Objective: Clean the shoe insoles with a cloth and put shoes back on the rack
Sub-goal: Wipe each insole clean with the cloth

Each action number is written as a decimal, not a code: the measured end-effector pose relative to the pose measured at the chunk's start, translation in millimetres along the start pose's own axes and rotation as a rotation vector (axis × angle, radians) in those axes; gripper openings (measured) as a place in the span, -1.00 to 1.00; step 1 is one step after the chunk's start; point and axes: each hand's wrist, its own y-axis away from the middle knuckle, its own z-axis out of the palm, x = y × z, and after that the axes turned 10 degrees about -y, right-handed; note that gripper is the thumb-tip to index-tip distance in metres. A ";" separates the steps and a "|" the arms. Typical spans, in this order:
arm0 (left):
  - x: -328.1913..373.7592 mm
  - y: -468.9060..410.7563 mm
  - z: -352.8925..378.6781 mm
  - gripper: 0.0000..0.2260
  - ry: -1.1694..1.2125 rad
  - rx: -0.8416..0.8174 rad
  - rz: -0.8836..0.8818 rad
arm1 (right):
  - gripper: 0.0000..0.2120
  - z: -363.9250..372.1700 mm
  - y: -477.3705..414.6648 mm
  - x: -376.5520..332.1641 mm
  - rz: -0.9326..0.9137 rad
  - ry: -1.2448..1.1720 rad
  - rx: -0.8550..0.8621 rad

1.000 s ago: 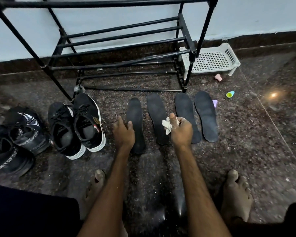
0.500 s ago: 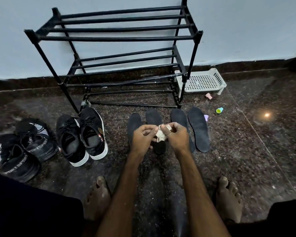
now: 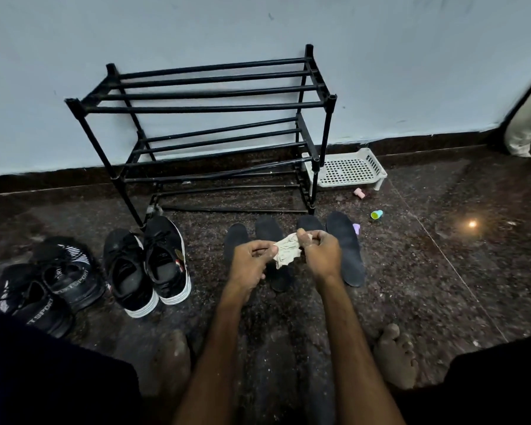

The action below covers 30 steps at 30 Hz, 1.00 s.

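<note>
Nearest the camera, two bare feet [image 3: 396,357] are planted on the dark speckled floor [image 3: 426,271], w/ both forearms stretched out btwn them. A small crumpled cloth [image 3: 287,251] is held up btwn the hands. It is pinched at its left edge by the curled fingers [image 3: 259,248] of the L hand [image 3: 249,259] and gripped at its top right by the R hand [image 3: 322,253], over the insoles. Four black insoles [image 3: 345,250] are laid side by side on the floor just beyond, partly hidden by the hands. To the left, a white-soled black pair of shoes [image 3: 147,265] and a black sport pair [image 3: 43,286] are set on the floor. Further back, the black shoe rack [image 3: 209,108] is stood against the wall, w/ a white perforated tray [image 3: 347,171] just beside its right legs and a few small plastic bits [image 3: 376,214] scattered near it.
</note>
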 end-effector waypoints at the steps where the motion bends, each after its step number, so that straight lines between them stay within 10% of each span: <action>1: 1.9 1.4 2.7 -0.93 -0.042 -0.024 0.012 | -0.75 0.0 0.5 -1.9 -0.008 -0.008 0.009; 7: 11.2 4.8 13.5 -0.87 -0.131 -0.279 -0.091 | -0.74 -1.7 3.7 -8.6 0.004 -0.053 0.004; 13: 28.2 2.2 26.2 -0.75 0.300 -0.060 -0.249 | -0.58 -3.9 -8.3 -5.6 0.130 -0.180 -0.063; 19: 22.7 3.2 44.8 -0.82 0.128 0.042 -0.115 | -0.71 -12.1 -8.4 4.4 0.198 -0.280 -0.070; 30: 1.4 1.4 21.0 -0.85 -0.045 -0.403 0.018 | -0.64 -15.9 -12.3 6.5 0.106 -0.299 0.040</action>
